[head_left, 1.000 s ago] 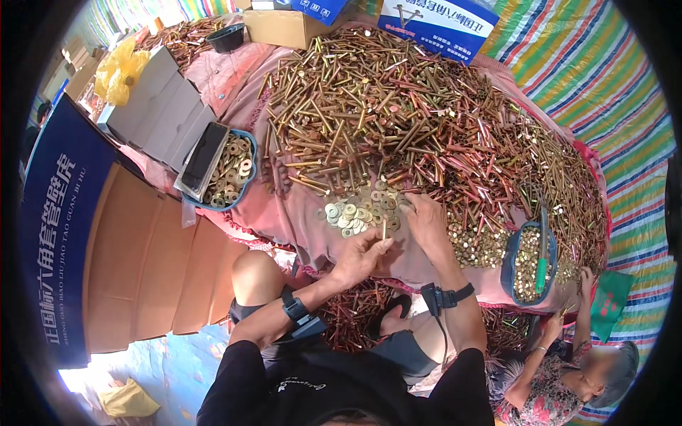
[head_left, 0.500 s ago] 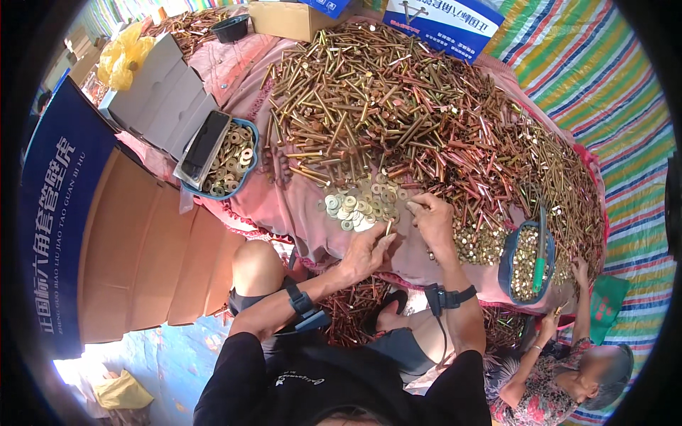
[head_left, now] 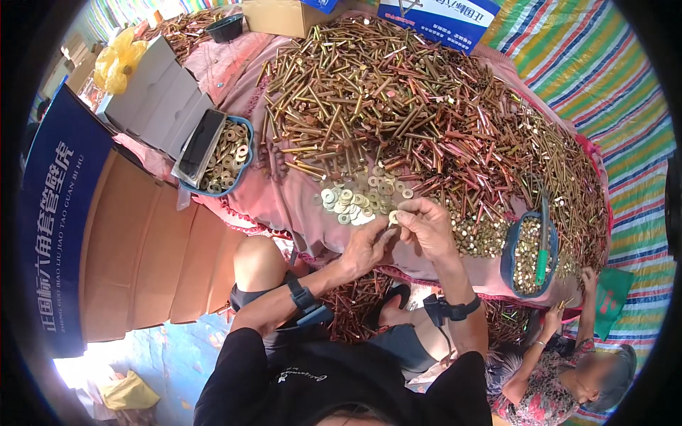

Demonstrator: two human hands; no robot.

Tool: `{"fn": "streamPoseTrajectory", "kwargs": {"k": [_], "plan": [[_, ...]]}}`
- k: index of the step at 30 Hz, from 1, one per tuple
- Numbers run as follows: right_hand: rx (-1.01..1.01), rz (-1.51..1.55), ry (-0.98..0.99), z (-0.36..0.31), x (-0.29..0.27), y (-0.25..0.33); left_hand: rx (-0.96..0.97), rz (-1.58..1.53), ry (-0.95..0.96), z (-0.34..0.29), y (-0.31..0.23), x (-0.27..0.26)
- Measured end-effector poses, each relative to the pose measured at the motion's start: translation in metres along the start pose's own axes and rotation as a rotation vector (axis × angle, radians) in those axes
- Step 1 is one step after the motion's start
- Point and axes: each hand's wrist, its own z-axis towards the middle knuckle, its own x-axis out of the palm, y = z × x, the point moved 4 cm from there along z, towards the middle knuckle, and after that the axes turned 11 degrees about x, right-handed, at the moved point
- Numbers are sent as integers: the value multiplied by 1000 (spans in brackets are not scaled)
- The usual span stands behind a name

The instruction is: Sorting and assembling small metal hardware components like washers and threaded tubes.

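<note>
My right hand pinches a gold washer between thumb and fingertips. My left hand is closed right beside it, its fingertips meeting the washer. A bolt sits in the left hand's grip, mostly hidden by the fingers now. Just beyond both hands lies a loose heap of flat washers on the pink cloth. Past that rises a big pile of gold and reddish bolts.
A blue tub of washers with a black phone-like slab stands left. To the right are small nuts and a blue basket holding more, with a green-handled tool. Another person works at lower right. Cartons flank the left.
My right hand has moved left from beside the washer heap to my left hand, and a washer now shows in its pinch. The bolt end seen in my left hand is now covered.
</note>
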Motion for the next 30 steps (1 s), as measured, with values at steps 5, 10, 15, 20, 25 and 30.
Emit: {"fn": "streamPoseTrajectory", "kwargs": {"k": [5,10,15,20,25,30], "plan": [[-40,-229,-133,-9,8,15,108,135,-9,-4,21,-1],[-421,-829,-545,17,-29,23,124,91,-31,-1,8,1],[-448,-1107,-633,33,-28,29,320,186,-64,-2,-6,-3],[-617,-1110,-658,38,-33,25,170,81,6,-4,0,-4],[-368,-173,-450,23,-48,32,108,72,2,-5,5,-7],[-311,-74,-281,-9,-31,49,158,138,-11,-3,5,-4]]}}
